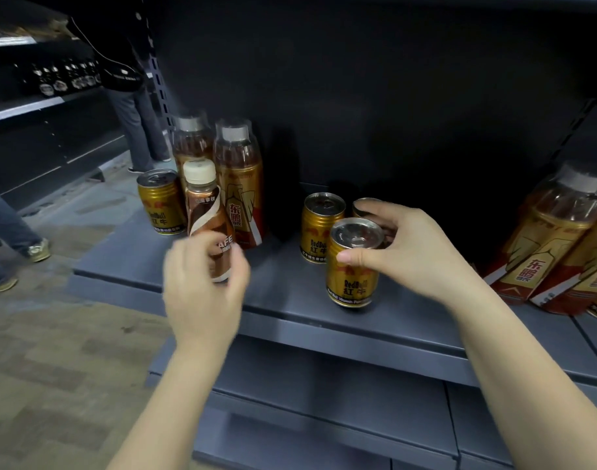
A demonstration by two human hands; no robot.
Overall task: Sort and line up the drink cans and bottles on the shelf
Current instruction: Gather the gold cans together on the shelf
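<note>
Dark shop aisle, grey shelf (290, 300) with a black back wall. Far left on the shelf, a little group: one gold can (160, 201), two tall amber bottles (239, 184) behind, and a small brown coffee bottle (207, 218) in front. Left hand (202, 283) curled round the low part of the coffee bottle, a bit blurry, so hard to tell if gripping tight or just touching. Probably there to nudge it into line with its neighbours.

In the middle, three more gold cans. Right hand (402, 245) wrapped round the front can (353, 262), thumb on the near side, fingers over the far side and resting by the top of a half-hidden can (366, 205) behind. Another can (320, 225) standing just beside, to the left. Held from the top like that, likely to slide or lift the front can next to its twins.

Far right, more big amber bottles (554, 245), leaning, well apart from the cans.
</note>
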